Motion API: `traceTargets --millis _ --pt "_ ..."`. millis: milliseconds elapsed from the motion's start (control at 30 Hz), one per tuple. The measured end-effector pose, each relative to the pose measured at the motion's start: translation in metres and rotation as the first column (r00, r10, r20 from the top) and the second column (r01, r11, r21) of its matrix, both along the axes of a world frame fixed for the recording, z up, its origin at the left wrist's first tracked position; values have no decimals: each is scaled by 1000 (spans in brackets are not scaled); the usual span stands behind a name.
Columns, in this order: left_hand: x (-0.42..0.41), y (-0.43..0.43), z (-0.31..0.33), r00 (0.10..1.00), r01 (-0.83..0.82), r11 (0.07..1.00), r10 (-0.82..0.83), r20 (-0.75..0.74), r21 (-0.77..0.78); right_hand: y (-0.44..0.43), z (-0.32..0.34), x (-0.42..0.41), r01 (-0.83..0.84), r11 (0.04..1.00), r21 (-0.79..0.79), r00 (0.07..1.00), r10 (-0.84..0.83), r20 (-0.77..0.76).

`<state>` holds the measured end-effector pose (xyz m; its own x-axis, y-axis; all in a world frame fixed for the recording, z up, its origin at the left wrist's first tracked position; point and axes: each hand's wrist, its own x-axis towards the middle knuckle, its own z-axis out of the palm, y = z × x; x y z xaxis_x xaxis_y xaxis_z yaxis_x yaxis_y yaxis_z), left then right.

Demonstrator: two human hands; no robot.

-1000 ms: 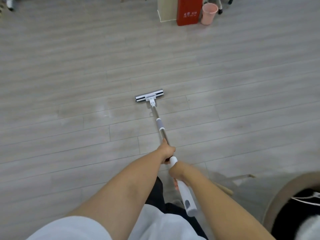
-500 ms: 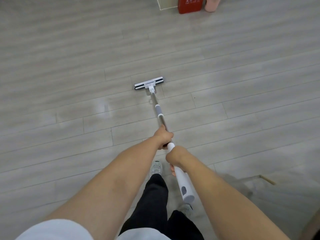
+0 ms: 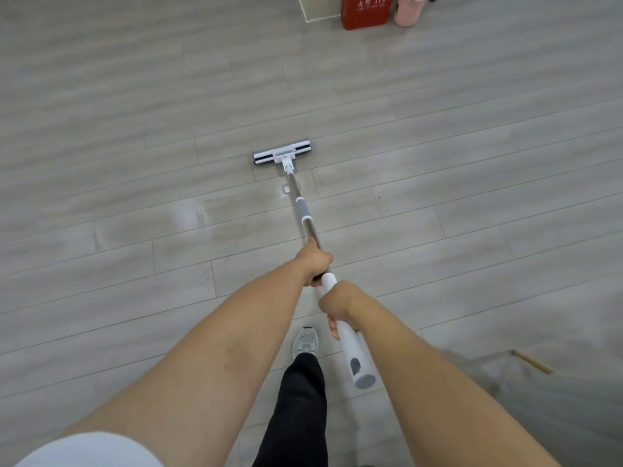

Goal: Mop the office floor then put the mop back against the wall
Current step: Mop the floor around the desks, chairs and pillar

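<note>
The mopping step was in hand. The left hand (image 3: pixel 317 264) gripped the metal pole of the mop (image 3: pixel 305 214), fingers curled round it. The right hand (image 3: pixel 338 298), just behind, was wrapped round the white grip. The mop head (image 3: pixel 281 153) lay flat on the floor (image 3: pixel 135 129), well ahead of the fingers. The next stroke would call for a steady push with the head kept flat. No wall was in view. Most fingertips were hidden under the pole. The red box (image 3: pixel 364 11) and the pink bin (image 3: pixel 408 11) far beyond were cut off.

The person wears a white short sleeve (image 3: pixel 91 449), black trousers (image 3: pixel 296 409) and a grey-white trainer (image 3: pixel 305 342).
</note>
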<state>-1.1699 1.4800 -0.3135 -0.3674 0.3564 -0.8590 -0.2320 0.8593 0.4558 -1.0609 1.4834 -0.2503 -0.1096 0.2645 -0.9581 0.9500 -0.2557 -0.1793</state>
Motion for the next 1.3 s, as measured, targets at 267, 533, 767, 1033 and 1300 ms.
traceTargets --millis 267,533,767,1033,1300 --pt "121 -75 20 998 27 1000 -26 61 -9 -69 30 124 -46 997 -54 997 50 65" --pt "283 -188 38 992 35 999 -35 122 9 -184 51 287 -40 999 -3 997 40 59" --pt "326 -227 53 993 31 999 -34 117 22 -222 63 326 -49 999 -7 998 49 45" --pt "322 -216 43 987 -50 996 39 156 68 -210 58 310 7 1000 29 990 -11 140" --pt "279 -146 14 948 -260 966 254 192 6 -145 54 267 -120 978 172 990 103 101"
